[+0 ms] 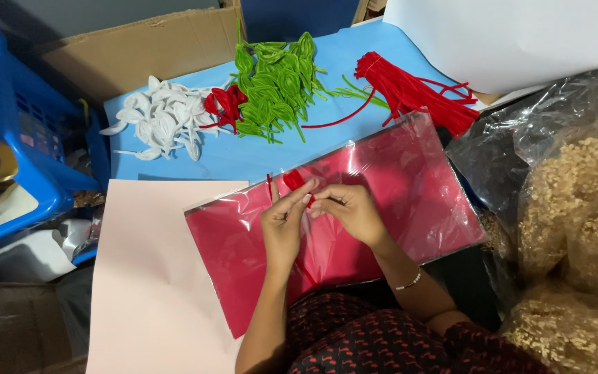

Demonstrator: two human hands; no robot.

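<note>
1. Flat clear plastic pack of red sheets (410,187), rectangular, glossy, lying centre under both hands
2. Brown cardboard box (140,48), open flap, top left behind blue table
3. Clear plastic bags of tan flakes (576,208), bulging, stacked along right edge

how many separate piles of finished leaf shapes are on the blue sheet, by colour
3: white pile at left, small red pile in the middle, green pile right of it. Some may lie hidden underneath.
</note>
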